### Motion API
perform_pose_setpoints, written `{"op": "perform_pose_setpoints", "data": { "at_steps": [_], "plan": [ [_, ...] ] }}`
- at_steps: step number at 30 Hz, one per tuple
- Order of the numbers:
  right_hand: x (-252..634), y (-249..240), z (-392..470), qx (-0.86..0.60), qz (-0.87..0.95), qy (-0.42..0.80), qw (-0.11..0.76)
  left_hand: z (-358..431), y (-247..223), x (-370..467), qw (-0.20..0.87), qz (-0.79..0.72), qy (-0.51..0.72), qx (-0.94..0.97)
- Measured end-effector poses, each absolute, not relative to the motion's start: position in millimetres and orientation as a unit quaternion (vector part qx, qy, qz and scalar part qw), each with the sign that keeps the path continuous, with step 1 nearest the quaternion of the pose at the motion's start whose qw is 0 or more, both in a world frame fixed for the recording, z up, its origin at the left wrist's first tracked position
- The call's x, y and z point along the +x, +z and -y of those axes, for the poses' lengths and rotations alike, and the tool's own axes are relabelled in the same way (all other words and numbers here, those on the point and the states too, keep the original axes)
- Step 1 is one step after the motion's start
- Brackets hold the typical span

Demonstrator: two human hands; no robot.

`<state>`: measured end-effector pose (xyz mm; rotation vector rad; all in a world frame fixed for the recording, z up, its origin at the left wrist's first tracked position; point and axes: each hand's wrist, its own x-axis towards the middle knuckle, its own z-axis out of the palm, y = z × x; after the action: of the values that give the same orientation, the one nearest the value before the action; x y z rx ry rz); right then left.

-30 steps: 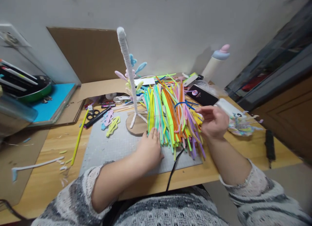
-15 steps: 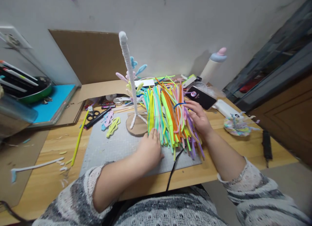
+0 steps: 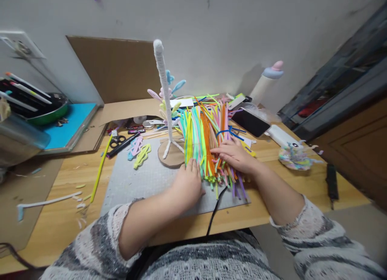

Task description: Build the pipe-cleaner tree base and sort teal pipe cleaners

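A wide heap of coloured pipe cleaners [image 3: 196, 131] lies on the grey cutting mat [image 3: 127, 191]. At the heap's lower left edge rests my left hand [image 3: 189, 185], fingers stretched out against the yellow and green strands. My right hand [image 3: 237, 156] lies across the right side, over orange and pink strands, with its fingers extended. Blue pipe cleaners [image 3: 231, 131] cross the heap just beyond those fingers. Left of the heap, a white wrapped stem [image 3: 165, 86] stands upright on a round cardboard base [image 3: 169, 159]. Pastel loops show behind the stem.
Yellow and pastel pipe-cleaner shapes [image 3: 142, 156], a black pen [image 3: 122, 146] and scissors [image 3: 117, 141] lie left. A phone [image 3: 250, 122], a white bottle-shaped object [image 3: 267, 82] and a fuzzy pastel figure [image 3: 294, 157] are right. A black cable [image 3: 216, 209] crosses the front edge.
My right hand has moved left and slightly toward me, from the heap's right edge onto its strands. More blue strands now show. The phone's screen has gone dark. My left hand stays in place.
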<state>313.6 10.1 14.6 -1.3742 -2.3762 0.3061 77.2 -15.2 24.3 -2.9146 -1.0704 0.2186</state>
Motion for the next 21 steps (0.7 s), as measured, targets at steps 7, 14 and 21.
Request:
{"op": "perform_pose_setpoints", "data": {
  "at_steps": [7, 14, 21],
  "plan": [
    [307.0, 12.5, -8.1, -0.496, 0.835, 0.113, 0.210, 10.3, 22.6, 79.2, -0.008, 0.371, -0.104, -0.923],
    [286.6, 6.5, -14.7, -0.630, 0.740, 0.080, 0.223, 3.3, 14.7, 78.1, -0.058, 0.214, -0.136, -0.966],
    [284.4, 7.3, -16.0, -0.653, 0.588, 0.265, 0.396, 2.0, 18.7, 79.1, -0.078, 0.278, -0.159, -0.944]
  ]
}}
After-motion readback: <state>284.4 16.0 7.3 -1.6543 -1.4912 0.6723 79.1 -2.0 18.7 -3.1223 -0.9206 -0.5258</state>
